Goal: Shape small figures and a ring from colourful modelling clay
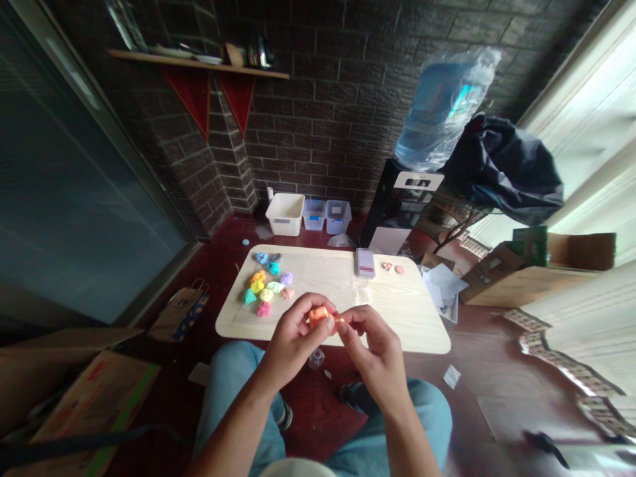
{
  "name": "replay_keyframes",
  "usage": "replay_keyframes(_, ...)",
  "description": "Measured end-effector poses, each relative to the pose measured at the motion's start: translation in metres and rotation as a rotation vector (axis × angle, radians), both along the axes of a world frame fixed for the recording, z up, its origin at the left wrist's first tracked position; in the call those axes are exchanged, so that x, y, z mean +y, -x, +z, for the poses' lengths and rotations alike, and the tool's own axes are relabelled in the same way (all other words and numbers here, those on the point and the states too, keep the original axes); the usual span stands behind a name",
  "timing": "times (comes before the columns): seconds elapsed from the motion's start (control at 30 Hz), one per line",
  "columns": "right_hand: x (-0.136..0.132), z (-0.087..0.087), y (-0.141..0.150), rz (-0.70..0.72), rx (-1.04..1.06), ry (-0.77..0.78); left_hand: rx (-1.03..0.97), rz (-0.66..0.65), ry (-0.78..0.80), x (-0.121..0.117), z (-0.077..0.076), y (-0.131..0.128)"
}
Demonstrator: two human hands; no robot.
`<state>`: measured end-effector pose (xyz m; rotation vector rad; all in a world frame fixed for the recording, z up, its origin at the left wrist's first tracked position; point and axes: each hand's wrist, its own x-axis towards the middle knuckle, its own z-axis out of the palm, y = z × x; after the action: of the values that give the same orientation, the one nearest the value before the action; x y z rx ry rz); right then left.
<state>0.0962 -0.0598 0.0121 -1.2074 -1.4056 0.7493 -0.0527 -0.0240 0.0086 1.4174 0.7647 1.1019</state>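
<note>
My left hand (298, 334) is closed round a lump of orange modelling clay (318, 317), held above the near edge of the low table (407, 331). With thumb and forefinger, my right hand (370, 341) pinches a small piece at the right end of that clay. Whether this piece is still joined to the lump I cannot tell. Left of my hands, several coloured clay lumps lie on a clear bubble-wrap sheet (322, 271), among them a pink lump (263, 309), a green lump (249, 296) and a purple lump (287, 279).
A clear box (365, 263) stands at the table's back edge, with a flat pinkish disc (399, 269) to its right. Behind the table are a white bin (285, 215) and a water dispenser (397, 205). Cardboard boxes (536, 275) stand at the right.
</note>
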Motion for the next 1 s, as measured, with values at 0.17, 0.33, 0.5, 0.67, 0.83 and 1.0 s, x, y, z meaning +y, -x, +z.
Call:
replay_keyframes(0.17,0.002,-0.001,-0.005,0.014,0.156,0.207,0.286,0.195,-0.48,0.001,0.003,0.004)
replay_keyframes(0.33,0.001,0.0,-0.006,0.06,0.247,0.332,0.409,0.208,-0.699,0.001,0.005,0.008)
replay_keyframes(0.5,0.002,0.003,-0.007,0.053,0.178,0.292,0.427,0.168,-0.78,0.002,0.007,0.008)
replay_keyframes(0.67,0.002,0.003,-0.007,0.027,0.062,0.248,0.426,0.111,-0.808,0.003,0.009,0.01)
replay_keyframes(0.83,0.004,0.004,-0.005,0.021,-0.057,0.17,0.403,0.071,-0.763,0.004,0.004,0.013)
replay_keyframes(1.0,0.001,0.004,-0.004,0.01,-0.213,-0.018,0.308,0.045,-0.601,0.005,0.004,0.015)
